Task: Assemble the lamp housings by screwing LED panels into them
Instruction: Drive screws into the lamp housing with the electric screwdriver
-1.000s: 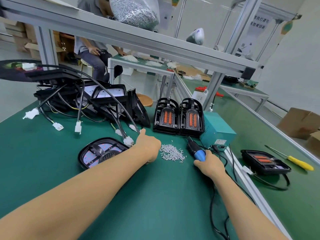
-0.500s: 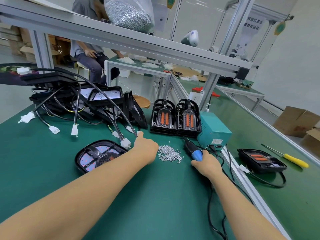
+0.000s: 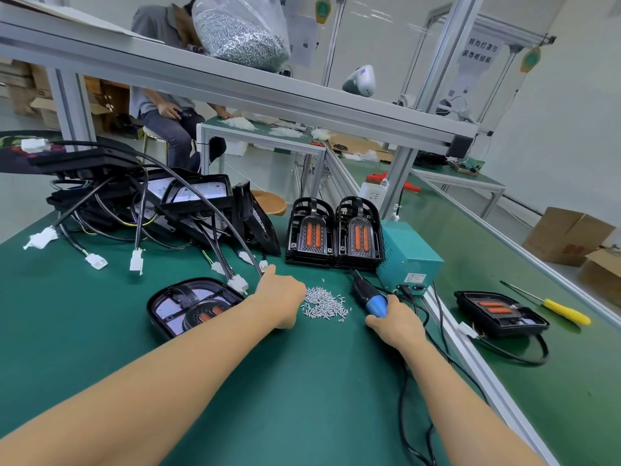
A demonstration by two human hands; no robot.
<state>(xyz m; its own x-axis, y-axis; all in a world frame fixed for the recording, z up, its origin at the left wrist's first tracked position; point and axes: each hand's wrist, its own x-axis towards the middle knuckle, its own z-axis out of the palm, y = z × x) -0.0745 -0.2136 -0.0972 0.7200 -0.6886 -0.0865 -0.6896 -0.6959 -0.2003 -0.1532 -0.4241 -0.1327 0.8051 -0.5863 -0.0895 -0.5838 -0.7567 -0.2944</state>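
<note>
Right now, in the head view, I am curling my left hand (image 3: 281,299) beside the loose screws (image 3: 325,304) mid-worktop, fingers hidden so I cannot tell what they hold, gripping the electric screwdriver (image 3: 369,295) in my right hand (image 3: 396,322), risking scattering screws toward the lamp housing (image 3: 193,306) on my left.

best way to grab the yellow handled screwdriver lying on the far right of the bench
Take the yellow-handled screwdriver by its thick yellow handle, not the thin shaft. It lies flat on the green mat, handle nearer the person, nothing touching it, so probably come from above with the right hand, fingers across the handle. That hand now holds the electric screwdriver.
</note>
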